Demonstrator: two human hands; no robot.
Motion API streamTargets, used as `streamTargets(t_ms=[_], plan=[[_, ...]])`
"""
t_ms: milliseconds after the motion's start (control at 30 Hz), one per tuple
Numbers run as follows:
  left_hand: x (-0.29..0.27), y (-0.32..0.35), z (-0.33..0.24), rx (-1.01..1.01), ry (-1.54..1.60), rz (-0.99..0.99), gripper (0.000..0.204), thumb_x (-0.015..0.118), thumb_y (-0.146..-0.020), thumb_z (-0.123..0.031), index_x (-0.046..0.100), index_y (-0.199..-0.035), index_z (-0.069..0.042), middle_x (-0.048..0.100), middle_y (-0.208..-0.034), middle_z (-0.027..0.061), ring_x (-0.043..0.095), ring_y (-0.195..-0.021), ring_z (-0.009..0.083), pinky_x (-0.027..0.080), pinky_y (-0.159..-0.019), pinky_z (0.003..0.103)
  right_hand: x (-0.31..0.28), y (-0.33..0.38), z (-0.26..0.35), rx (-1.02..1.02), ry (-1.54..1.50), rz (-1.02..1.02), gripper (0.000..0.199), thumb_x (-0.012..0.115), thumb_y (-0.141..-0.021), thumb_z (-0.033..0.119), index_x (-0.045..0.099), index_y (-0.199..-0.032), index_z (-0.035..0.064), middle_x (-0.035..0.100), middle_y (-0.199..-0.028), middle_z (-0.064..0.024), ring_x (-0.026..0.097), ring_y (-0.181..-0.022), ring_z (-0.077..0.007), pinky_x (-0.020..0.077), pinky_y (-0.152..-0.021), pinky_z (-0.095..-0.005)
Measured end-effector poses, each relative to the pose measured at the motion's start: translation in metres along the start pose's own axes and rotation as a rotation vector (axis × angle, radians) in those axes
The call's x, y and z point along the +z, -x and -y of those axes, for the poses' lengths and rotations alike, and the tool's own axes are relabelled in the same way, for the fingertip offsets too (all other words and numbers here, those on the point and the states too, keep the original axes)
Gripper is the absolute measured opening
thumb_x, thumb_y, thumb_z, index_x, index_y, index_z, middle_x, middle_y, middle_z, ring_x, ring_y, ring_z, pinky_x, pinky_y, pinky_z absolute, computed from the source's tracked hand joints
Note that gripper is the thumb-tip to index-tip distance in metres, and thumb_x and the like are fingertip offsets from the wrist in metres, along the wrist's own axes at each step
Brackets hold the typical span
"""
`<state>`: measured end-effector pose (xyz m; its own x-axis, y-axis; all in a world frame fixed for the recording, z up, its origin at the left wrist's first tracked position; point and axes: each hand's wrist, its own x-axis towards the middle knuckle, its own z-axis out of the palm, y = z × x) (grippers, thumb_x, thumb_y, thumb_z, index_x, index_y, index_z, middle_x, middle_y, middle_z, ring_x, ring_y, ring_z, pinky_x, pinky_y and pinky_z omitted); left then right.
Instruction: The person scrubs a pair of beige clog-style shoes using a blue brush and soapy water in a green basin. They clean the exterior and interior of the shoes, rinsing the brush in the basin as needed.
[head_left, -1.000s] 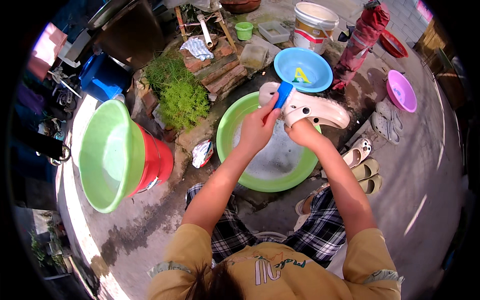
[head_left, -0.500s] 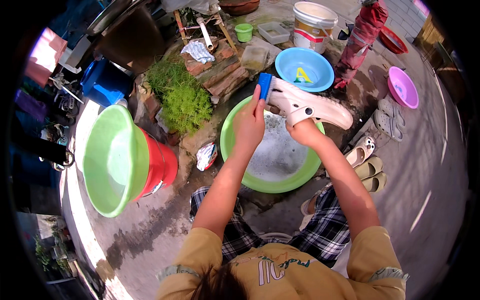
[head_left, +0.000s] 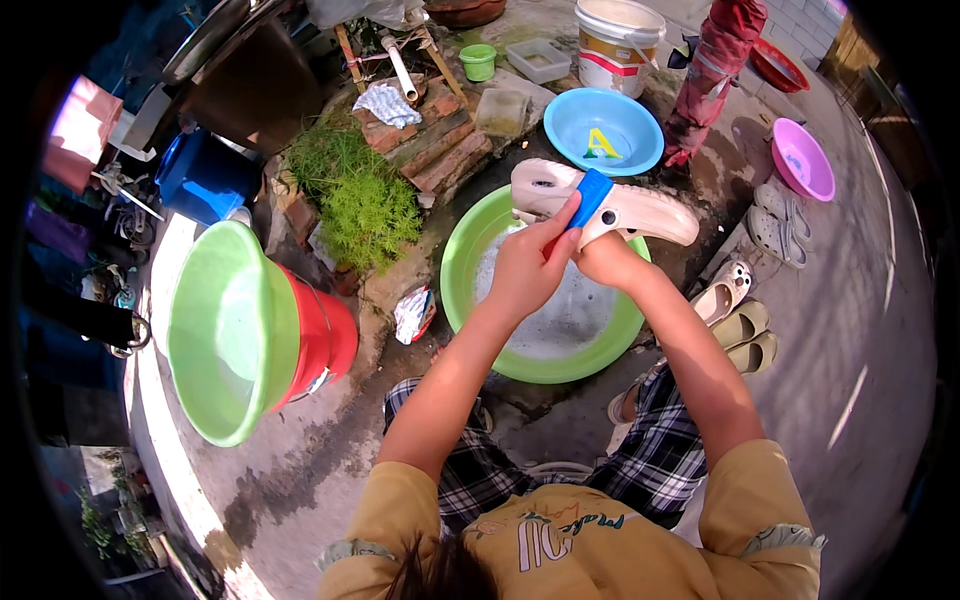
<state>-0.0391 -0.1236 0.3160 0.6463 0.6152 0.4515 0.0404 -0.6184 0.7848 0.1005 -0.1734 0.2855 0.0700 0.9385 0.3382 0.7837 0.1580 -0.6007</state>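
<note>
Above a green basin (head_left: 628, 335) of sudsy water (head_left: 560, 325), my right hand (head_left: 612, 262) is closed on a pale pink clog (head_left: 655, 212), some of its fingers hidden by the shoe. The clog lies sideways, well above the suds. My left hand (head_left: 535, 262) grips a blue scrubbing brush (head_left: 591, 192) between thumb and fingers. The brush rests against the middle of the clog; its bristles are out of sight.
On the left, a large green basin (head_left: 215, 330) leans on a red bucket (head_left: 325, 335). A blue basin (head_left: 605, 125) stands beyond the suds. At the right are olive shoes (head_left: 750, 352), another pink clog (head_left: 722, 293), grey clogs (head_left: 775, 235) and a pink basin (head_left: 803, 160).
The brush in my left hand has moved right along the clog, from its far-left end to its middle. My right hand keeps hold of the clog, which has shifted slightly left.
</note>
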Motion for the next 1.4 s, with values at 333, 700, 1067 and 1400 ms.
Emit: streamTargets(t_ms=[333, 700, 1067, 1400], plan=[[0.000, 0.002, -0.012, -0.040, -0.030, 0.033, 0.039, 0.059, -0.085, -0.016, 0.054, -0.123, -0.018, 0.044, -0.055, 0.0048, 0.038, -0.053, 0.0078, 0.036, -0.051, 0.024, -0.012, 0.001, 0.008, 0.148, -0.014, 0.199, 0.059, 0.046, -0.072, -0.009, 0.039, -0.129, 0.0065, 0.040, -0.129, -0.0219, 0.039, -0.119, -0.0378, 0.0363, -0.096, -0.0420], [-0.007, -0.006, 0.006, -0.079, -0.007, -0.124, 0.039, 0.056, -0.088, -0.014, 0.050, -0.127, -0.014, 0.046, -0.062, -0.0015, 0.037, -0.056, 0.0059, 0.034, -0.052, 0.020, -0.016, -0.009, 0.005, 0.308, -0.461, 0.072, 0.060, 0.053, -0.075, 0.006, 0.035, -0.132, 0.0007, 0.040, -0.131, -0.0195, 0.040, -0.120, -0.0312, 0.0327, -0.099, -0.0360], [-0.001, -0.005, 0.005, -0.016, -0.258, -0.159, 0.035, 0.053, -0.088, -0.019, 0.055, -0.122, -0.014, 0.057, -0.062, 0.0105, 0.052, -0.055, 0.0220, 0.041, -0.053, 0.033, -0.017, -0.006, 0.018, 0.505, -0.587, 0.112, 0.056, 0.054, -0.070, 0.005, 0.042, -0.123, -0.0035, 0.054, -0.108, -0.0145, 0.051, -0.099, -0.0232, 0.0409, -0.083, -0.0301], [-0.003, -0.001, 0.007, 0.008, -0.304, -0.119, 0.038, 0.056, -0.087, -0.015, 0.052, -0.125, -0.013, 0.056, -0.068, 0.0115, 0.050, -0.053, 0.0205, 0.042, -0.053, 0.030, -0.029, -0.011, 0.020, 0.696, -0.884, 0.042, 0.037, 0.058, -0.067, 0.002, 0.053, -0.103, -0.0029, 0.055, -0.089, -0.0074, 0.051, -0.077, -0.0150, 0.0380, -0.067, -0.0258]])
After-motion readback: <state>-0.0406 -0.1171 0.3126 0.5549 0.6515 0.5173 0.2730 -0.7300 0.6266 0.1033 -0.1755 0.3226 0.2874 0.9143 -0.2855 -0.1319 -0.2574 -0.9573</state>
